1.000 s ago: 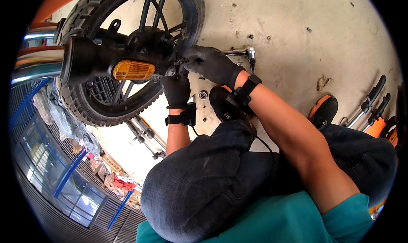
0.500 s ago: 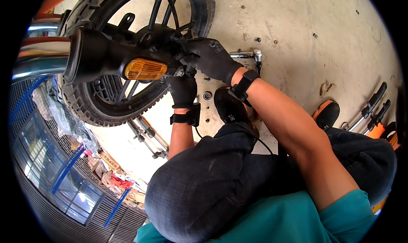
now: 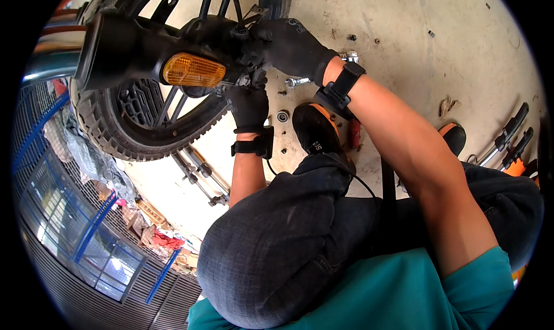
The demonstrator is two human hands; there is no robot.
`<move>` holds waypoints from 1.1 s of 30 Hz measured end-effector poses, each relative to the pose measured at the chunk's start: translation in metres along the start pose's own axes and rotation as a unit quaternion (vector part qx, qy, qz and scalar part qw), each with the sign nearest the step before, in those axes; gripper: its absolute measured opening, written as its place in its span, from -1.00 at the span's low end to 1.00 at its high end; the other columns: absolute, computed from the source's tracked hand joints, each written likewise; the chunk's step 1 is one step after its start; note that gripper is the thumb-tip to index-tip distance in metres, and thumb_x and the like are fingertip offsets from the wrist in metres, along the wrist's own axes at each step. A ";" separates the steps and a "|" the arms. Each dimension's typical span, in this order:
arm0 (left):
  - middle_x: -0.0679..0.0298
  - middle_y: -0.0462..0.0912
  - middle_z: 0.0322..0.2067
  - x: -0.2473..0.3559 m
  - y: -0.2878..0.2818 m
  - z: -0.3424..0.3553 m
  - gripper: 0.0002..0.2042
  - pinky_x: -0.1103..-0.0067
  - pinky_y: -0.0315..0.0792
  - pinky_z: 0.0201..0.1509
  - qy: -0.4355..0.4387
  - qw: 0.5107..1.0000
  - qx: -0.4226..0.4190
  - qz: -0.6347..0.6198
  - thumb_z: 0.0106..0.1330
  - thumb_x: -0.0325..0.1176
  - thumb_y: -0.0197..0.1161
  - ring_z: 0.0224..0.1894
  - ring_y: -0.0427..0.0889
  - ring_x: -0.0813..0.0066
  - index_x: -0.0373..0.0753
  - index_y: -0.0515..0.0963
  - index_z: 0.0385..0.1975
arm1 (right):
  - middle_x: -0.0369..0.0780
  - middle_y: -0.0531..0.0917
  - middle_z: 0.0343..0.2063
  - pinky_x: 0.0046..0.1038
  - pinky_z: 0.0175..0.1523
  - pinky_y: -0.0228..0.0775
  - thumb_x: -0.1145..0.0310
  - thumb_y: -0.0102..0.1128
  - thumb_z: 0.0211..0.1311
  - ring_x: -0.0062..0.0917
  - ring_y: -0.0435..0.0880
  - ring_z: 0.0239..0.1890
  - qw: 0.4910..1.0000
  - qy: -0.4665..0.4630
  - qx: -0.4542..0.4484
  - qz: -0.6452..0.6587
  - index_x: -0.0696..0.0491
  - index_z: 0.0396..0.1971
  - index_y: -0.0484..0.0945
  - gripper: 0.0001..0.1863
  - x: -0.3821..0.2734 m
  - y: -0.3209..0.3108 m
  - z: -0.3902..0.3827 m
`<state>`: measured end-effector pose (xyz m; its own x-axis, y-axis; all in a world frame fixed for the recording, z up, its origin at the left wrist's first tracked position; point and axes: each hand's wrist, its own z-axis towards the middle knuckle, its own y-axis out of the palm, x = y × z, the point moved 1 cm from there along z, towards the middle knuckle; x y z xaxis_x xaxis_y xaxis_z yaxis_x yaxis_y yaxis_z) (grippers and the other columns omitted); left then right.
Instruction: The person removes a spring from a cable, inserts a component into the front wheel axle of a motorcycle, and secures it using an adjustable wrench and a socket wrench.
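A black fork leg point(image 3: 124, 50) with an amber reflector point(image 3: 194, 70) comes in from the left, beside a black spoked wheel with a knobbly tyre point(image 3: 150, 142). At the fork's lower end, my gloved left hand point(image 3: 248, 106) is closed, its fingertips against the parts below the reflector's tip. Over the hub, my gloved right hand point(image 3: 293, 48) is closed at the same fork end, its fingers mostly hidden among dark parts. What either hand grips cannot be made out. A chrome wrench end point(image 3: 298, 82) and a chrome ratchet head point(image 3: 351, 57) show beside my right hand and wrist.
A round bearing-like part point(image 3: 282, 116) and several small bolts lie on the concrete floor point(image 3: 398, 70) near my shoe point(image 3: 314, 128). Behind my right forearm is a red object point(image 3: 354, 132). Metal tubes with black ends point(image 3: 199, 174) lie below the tyre; similar ones point(image 3: 508, 139) are at far right.
The whole view has shifted, with the fork and wheel sitting higher in the picture. My right forearm now covers most of the ratchet, while the wrench end and red object show more. Both hands stay at the fork end.
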<state>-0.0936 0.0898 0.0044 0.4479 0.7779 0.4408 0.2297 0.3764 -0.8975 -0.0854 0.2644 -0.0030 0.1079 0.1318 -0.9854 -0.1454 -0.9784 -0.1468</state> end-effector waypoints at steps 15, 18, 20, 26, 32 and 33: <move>0.17 0.66 -0.44 0.004 -0.004 -0.003 -0.85 0.50 0.40 -0.21 -0.098 0.980 0.000 -0.171 0.22 -0.43 0.28 -0.39 0.55 0.40 -0.36 0.63 -0.29 | -0.04 0.64 -0.27 -0.33 -0.07 0.42 0.25 0.05 0.27 -0.19 0.61 -0.22 0.997 -0.054 -0.012 -0.061 0.09 -0.10 0.55 -0.70 0.008 0.011 0.004; 0.14 0.66 -0.44 0.003 -0.004 -0.003 -0.84 0.49 0.40 -0.23 -0.081 0.988 0.018 -0.129 0.22 -0.42 0.28 -0.40 0.55 0.37 -0.37 0.63 -0.29 | -0.04 0.63 -0.25 -0.32 -0.06 0.42 0.26 0.03 0.27 -0.18 0.61 -0.21 0.995 -0.060 0.007 -0.077 0.09 -0.11 0.56 -0.70 0.014 0.016 0.005; 0.12 0.66 -0.44 0.003 -0.004 -0.003 -0.83 0.49 0.40 -0.23 -0.056 0.992 0.032 -0.109 0.22 -0.41 0.29 -0.40 0.55 0.37 -0.38 0.63 -0.30 | -0.04 0.63 -0.24 -0.31 -0.06 0.42 0.27 0.03 0.27 -0.16 0.60 -0.20 0.995 -0.061 -0.007 -0.075 0.09 -0.11 0.56 -0.71 0.009 0.014 0.005; 0.08 0.64 -0.44 0.005 0.000 -0.007 -0.80 0.47 0.40 -0.23 -0.066 0.996 0.054 -0.024 0.23 -0.36 0.28 -0.40 0.55 0.32 -0.38 0.62 -0.31 | -0.04 0.62 -0.21 -0.32 -0.03 0.43 0.26 0.03 0.26 -0.17 0.61 -0.17 0.998 -0.007 -0.032 -0.055 0.10 -0.12 0.57 -0.70 -0.003 0.006 0.002; 0.02 0.62 -0.46 0.007 -0.001 -0.004 -0.81 0.44 0.39 -0.25 -0.040 0.997 0.049 -0.042 0.24 -0.36 0.25 -0.41 0.54 0.27 -0.39 0.61 -0.34 | -0.04 0.63 -0.27 -0.33 -0.05 0.43 0.23 0.03 0.26 -0.19 0.61 -0.19 0.997 -0.048 0.041 -0.039 0.10 -0.15 0.58 -0.70 0.008 0.017 0.002; 0.02 0.62 -0.47 0.009 0.000 -0.002 -0.81 0.44 0.38 -0.25 -0.046 0.997 0.045 -0.032 0.25 -0.36 0.24 -0.41 0.54 0.27 -0.39 0.61 -0.34 | -0.04 0.63 -0.27 -0.33 -0.05 0.44 0.23 0.03 0.26 -0.19 0.61 -0.19 0.998 -0.033 0.029 -0.045 0.10 -0.16 0.58 -0.70 0.009 0.016 0.003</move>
<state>-0.0883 0.0958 0.0081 0.3525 0.7927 0.4974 0.1743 0.4666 -0.8671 -0.0897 0.2500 -0.0150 0.0585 0.2312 -0.9712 -0.1951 -0.9514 -0.2382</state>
